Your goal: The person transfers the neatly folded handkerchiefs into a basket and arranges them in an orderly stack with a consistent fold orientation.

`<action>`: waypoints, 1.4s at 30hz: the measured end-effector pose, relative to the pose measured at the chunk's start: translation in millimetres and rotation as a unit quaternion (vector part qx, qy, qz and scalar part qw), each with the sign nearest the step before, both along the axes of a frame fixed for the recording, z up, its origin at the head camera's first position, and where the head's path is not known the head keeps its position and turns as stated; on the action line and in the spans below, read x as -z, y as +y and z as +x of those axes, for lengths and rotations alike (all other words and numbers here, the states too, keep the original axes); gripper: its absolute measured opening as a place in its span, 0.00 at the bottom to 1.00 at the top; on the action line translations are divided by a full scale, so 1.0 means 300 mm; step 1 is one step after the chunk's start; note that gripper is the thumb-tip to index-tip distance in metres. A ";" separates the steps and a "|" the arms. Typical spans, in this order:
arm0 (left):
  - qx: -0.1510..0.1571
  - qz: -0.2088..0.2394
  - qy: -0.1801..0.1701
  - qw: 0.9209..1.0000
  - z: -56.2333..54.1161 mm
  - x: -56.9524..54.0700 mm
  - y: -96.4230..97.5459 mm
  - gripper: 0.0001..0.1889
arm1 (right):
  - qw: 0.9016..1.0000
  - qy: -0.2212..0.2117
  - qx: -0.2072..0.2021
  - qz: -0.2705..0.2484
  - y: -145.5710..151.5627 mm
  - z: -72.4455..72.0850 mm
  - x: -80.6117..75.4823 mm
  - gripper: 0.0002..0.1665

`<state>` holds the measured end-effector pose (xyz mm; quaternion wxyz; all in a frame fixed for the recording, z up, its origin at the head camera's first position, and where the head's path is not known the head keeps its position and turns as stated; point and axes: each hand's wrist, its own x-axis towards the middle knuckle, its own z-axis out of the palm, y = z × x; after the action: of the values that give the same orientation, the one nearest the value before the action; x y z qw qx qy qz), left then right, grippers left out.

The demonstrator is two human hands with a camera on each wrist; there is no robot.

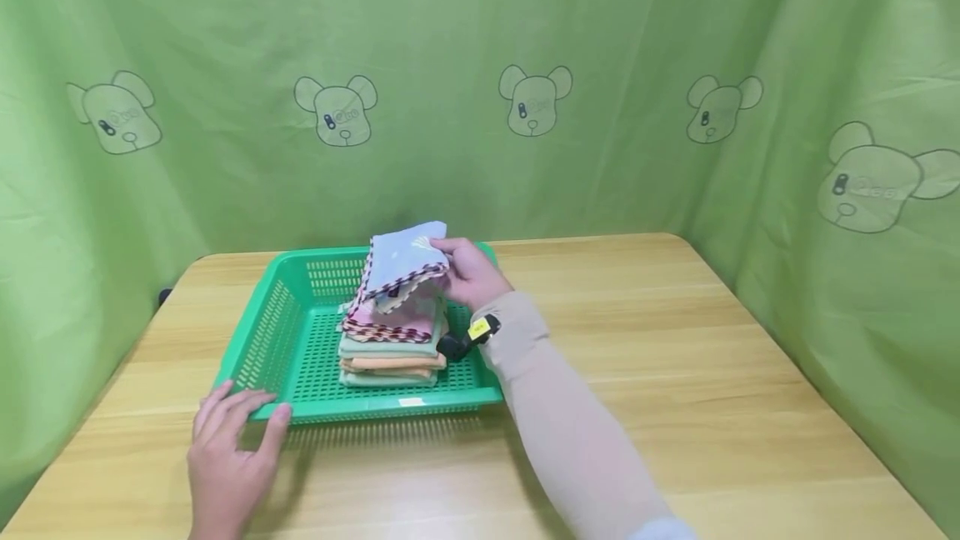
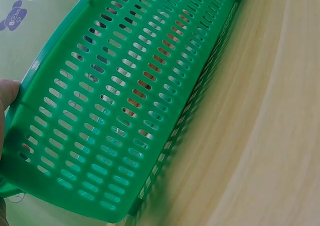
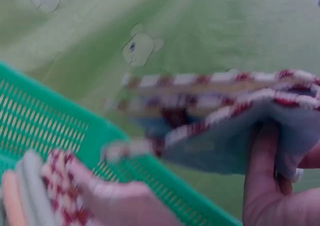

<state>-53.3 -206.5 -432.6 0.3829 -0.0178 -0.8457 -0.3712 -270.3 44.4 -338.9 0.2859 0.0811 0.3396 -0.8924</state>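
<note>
In the head view my right hand (image 1: 472,273) pinches a folded light-blue cloth (image 1: 408,257) with a red-and-white edge, raised above a stack. That cloth (image 3: 220,141) looks blurred in the right wrist view, its folded layers spread slightly apart. Below it, a pink cloth (image 1: 397,319) with a similar edge tops the stack, over green and orange folded cloths (image 1: 393,363). The stack sits inside a green plastic basket (image 1: 251,332). My left hand (image 1: 232,457) holds the basket's near-left corner, its thumb on the front rim and its fingers at the left side.
The basket stands on a wooden table (image 1: 675,373), towards its left side. Green curtains (image 1: 450,15) printed with bear heads hang behind and at both sides. A small black device with a yellow label (image 1: 480,329) is strapped to my right wrist.
</note>
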 end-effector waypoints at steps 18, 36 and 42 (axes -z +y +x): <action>-0.004 -0.004 0.000 1.000 0.004 -0.017 -0.010 0.12 | 0.994 0.093 -0.040 0.035 -0.076 0.017 0.046 0.26; -0.006 -0.006 0.005 1.000 0.000 -0.016 -0.011 0.12 | 0.904 0.141 0.016 0.404 -0.075 0.005 0.084 0.37; -0.002 -0.011 0.001 1.000 0.000 -0.009 -0.004 0.12 | 0.895 0.137 0.040 0.422 -0.056 0.015 0.089 0.42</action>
<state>-53.4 -207.7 -429.9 0.3842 -0.0209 -0.8494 -0.3613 -265.8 27.5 -365.6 0.1393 0.0843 0.7162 -0.6786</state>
